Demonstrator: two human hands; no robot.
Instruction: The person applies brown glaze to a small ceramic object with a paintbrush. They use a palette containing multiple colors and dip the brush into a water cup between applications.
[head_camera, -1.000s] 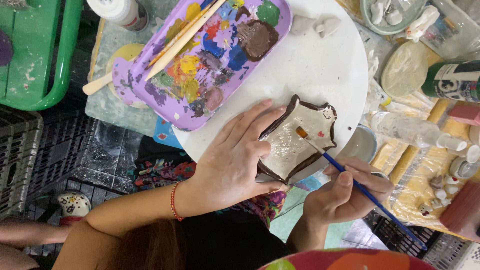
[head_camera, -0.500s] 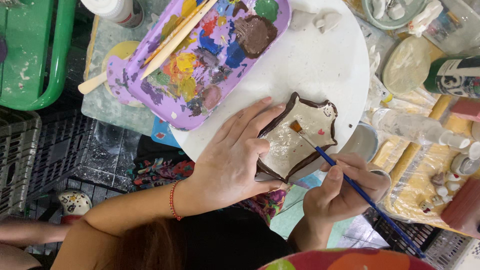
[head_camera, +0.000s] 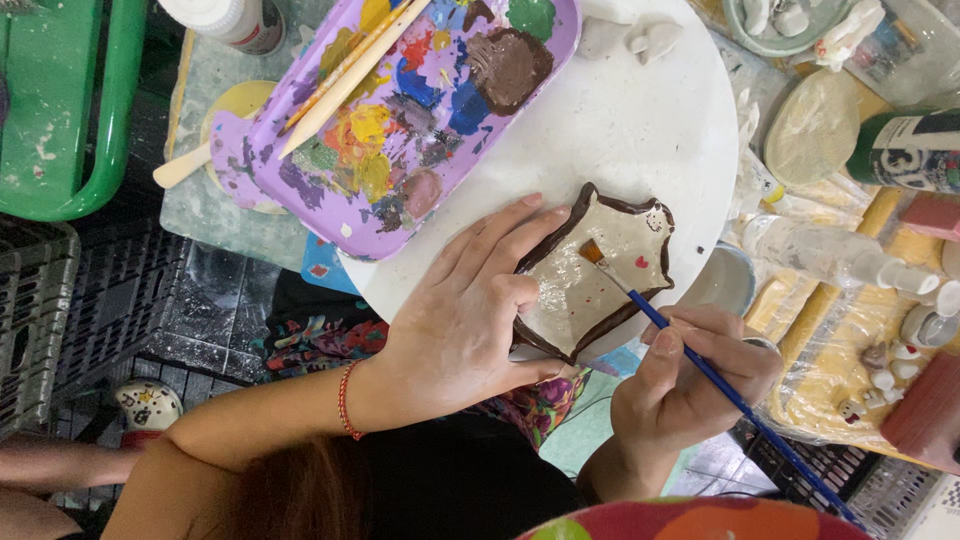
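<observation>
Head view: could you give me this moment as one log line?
left hand steadies clay dish | right hand holds blue brush, tip on dish | paint tray behind, on white round board

The left hand (head_camera: 470, 320) presses flat on the brown-rimmed clay dish (head_camera: 600, 270), steadying its edge on the round white board (head_camera: 620, 130). At four o'clock from the dish, the right hand (head_camera: 690, 385) pinches a blue paintbrush (head_camera: 700, 365), bristles touching the dish's pale inside. A purple paint tray (head_camera: 400, 120) lies at eleven o'clock.
</observation>
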